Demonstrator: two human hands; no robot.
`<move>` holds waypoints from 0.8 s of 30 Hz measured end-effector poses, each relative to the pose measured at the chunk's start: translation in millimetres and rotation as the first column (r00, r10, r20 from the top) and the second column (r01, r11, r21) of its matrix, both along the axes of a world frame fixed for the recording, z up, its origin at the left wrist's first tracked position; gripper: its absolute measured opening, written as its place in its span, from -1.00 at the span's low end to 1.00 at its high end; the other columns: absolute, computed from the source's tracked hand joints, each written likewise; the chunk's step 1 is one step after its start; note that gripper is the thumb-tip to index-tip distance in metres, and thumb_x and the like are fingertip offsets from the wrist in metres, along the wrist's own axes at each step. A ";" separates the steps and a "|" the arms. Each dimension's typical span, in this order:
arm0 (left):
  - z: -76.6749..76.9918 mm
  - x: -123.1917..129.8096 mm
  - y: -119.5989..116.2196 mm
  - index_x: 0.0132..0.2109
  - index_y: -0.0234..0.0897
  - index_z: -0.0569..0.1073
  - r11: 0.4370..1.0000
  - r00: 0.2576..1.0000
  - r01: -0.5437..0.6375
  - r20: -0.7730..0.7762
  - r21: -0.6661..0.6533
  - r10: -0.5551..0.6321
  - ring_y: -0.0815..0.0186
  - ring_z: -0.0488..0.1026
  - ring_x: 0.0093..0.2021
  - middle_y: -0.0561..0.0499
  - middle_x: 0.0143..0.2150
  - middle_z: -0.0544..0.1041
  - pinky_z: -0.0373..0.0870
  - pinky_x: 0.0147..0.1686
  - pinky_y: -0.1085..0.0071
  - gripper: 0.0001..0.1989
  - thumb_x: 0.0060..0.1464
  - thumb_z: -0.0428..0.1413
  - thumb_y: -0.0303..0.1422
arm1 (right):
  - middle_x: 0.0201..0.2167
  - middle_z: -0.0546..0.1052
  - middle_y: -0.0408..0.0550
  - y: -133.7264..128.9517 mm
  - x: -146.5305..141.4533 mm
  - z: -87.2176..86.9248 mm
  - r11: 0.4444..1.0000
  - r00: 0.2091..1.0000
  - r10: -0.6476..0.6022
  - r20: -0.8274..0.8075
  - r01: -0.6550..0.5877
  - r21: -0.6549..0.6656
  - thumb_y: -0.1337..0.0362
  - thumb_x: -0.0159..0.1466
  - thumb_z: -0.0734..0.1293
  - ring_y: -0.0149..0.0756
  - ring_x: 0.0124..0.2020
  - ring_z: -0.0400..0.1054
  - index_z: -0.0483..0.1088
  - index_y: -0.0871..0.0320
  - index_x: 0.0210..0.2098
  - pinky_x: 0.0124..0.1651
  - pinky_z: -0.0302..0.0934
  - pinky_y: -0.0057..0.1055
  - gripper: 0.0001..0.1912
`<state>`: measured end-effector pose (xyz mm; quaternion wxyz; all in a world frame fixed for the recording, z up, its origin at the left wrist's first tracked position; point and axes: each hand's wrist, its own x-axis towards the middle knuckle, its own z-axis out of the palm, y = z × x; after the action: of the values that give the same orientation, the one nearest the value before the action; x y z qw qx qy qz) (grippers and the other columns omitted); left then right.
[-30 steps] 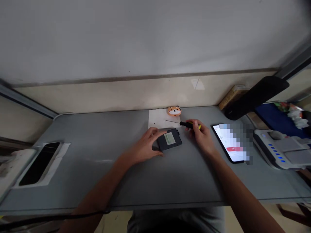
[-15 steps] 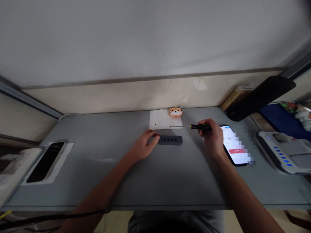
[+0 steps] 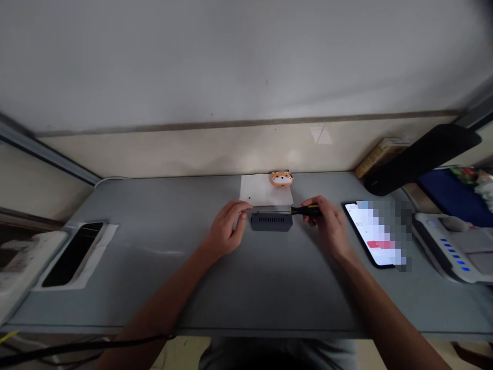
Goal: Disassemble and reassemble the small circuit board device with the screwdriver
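My right hand (image 3: 327, 221) is closed around the black and yellow handle of a screwdriver (image 3: 306, 210). Its thin metal shaft points left and lies along the far edge of a dark grey slotted box (image 3: 271, 223). Just left of that box is my left hand (image 3: 228, 228), thumb and fingers apart. Its forefinger reaches close to the screwdriver's tip; whether they touch I cannot tell. Behind the box lies a white paper (image 3: 256, 188) with a tiny dark piece (image 3: 249, 198) on it, too small to name.
An orange animal-faced case (image 3: 282, 179) sits on the paper's far right corner. A lit phone (image 3: 372, 241) lies right of my right hand, with a white power strip (image 3: 450, 252) beyond it. Another phone (image 3: 73, 255) is at the left. A black cylindrical object (image 3: 419, 159) leans at the back right.
My right hand has brought the screwdriver left and nearer, from over the paper's edge to the box. My left thumb has come off the box's left end.
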<state>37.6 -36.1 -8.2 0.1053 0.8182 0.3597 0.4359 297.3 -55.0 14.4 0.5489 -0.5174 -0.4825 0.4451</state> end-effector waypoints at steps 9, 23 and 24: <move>-0.9 -0.3 1.2 0.04 -0.18 0.52 0.992 0.995 0.026 -0.098 0.121 -0.014 0.26 0.57 -0.17 -0.08 -0.12 0.62 0.50 -0.13 0.30 -0.66 0.28 -0.03 -0.58 | -0.58 0.43 -0.13 -1.2 -1.4 1.0 1.000 1.000 0.004 0.026 -0.003 -0.008 -0.18 0.32 0.24 -0.33 -0.53 0.23 0.55 0.07 -0.36 -0.42 0.13 -0.35 -0.51; -1.2 -10.4 6.0 0.03 -0.14 0.55 0.977 0.964 0.091 -0.265 0.194 -0.037 0.26 0.56 -0.17 -0.08 -0.07 0.60 0.50 -0.11 0.28 -0.58 0.21 -0.04 -0.63 | -0.57 0.43 -0.14 1.3 -3.5 3.0 0.998 0.997 -0.053 0.062 0.054 -0.019 -0.27 0.30 0.23 -0.34 -0.55 0.21 0.53 0.06 -0.31 -0.46 0.14 -0.37 -0.46; 0.3 -10.2 6.3 0.03 -0.14 0.54 0.971 0.960 0.097 -0.277 0.218 -0.034 0.26 0.56 -0.19 -0.08 -0.08 0.60 0.50 -0.13 0.28 -0.58 0.20 -0.04 -0.63 | -0.55 0.45 -0.13 2.2 -4.6 2.0 0.998 0.994 -0.052 0.092 0.056 -0.031 -0.29 0.29 0.23 -0.34 -0.55 0.22 0.53 0.05 -0.28 -0.46 0.14 -0.38 -0.44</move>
<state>27.4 -29.8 -7.9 -0.0257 0.8884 0.2907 0.3545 292.6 -52.8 16.3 0.5293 -0.5593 -0.4853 0.4141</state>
